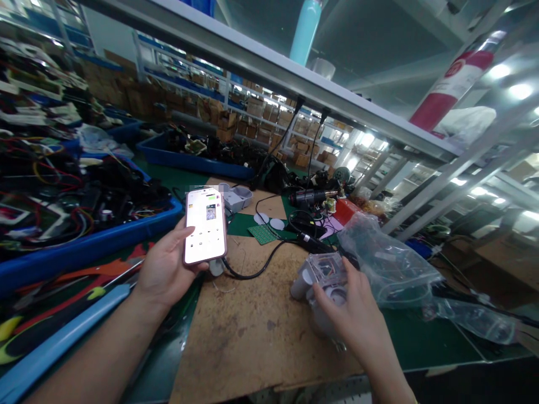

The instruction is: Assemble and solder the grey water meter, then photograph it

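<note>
My left hand point(168, 264) is closed around a smartphone point(205, 227), whose lit screen faces me and shows a chat-like page. The thumb lies over the screen's left edge. On the right, my right hand point(349, 306) grips a grey plastic device point(318, 280) with a clear window on top and wires visible inside; my palm and fingers cover part of it. The device rests on a brown, stained board point(248, 325). A black cable point(256, 272) curves over the board between the hands. Behind it lies a green circuit board point(263, 234) beside white discs point(277, 224).
Blue trays point(168, 216) heaped with wired parts line the left. Pliers and other tools point(84, 280) lie near my left forearm. Clear plastic bags point(387, 264) are at right. A shelf beam point(269, 59) crosses overhead, carrying a turquoise bottle point(306, 31). A heat-gun-like tool point(314, 196) lies behind.
</note>
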Demonstrator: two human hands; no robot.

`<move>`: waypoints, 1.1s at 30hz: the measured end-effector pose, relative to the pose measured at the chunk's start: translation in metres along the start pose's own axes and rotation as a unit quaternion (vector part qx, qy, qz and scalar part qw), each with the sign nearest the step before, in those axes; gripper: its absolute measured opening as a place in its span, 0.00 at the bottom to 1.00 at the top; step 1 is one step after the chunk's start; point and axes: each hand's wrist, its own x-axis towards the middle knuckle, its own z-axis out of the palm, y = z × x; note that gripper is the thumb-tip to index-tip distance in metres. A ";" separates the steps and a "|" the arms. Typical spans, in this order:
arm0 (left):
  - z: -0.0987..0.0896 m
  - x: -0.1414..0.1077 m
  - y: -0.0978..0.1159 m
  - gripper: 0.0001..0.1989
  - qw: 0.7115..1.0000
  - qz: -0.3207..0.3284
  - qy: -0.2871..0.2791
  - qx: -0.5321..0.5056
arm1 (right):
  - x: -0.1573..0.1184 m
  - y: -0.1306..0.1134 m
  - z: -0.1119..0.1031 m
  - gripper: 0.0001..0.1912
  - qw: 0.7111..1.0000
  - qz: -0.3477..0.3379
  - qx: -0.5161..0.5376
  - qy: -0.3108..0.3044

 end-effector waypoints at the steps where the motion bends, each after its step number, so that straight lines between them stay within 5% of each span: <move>1: 0.001 0.000 0.000 0.29 1.000 -0.001 0.000 0.003 | 0.000 0.000 0.000 0.50 1.000 0.000 0.003 0.002; 10: -0.001 -0.001 0.002 0.27 1.000 -0.002 -0.003 -0.004 | -0.003 -0.006 0.000 0.52 0.998 0.051 0.040 0.003; 33: -0.002 0.000 0.001 0.26 1.000 0.007 -0.027 0.003 | -0.008 0.002 0.008 0.53 0.998 0.029 0.061 0.011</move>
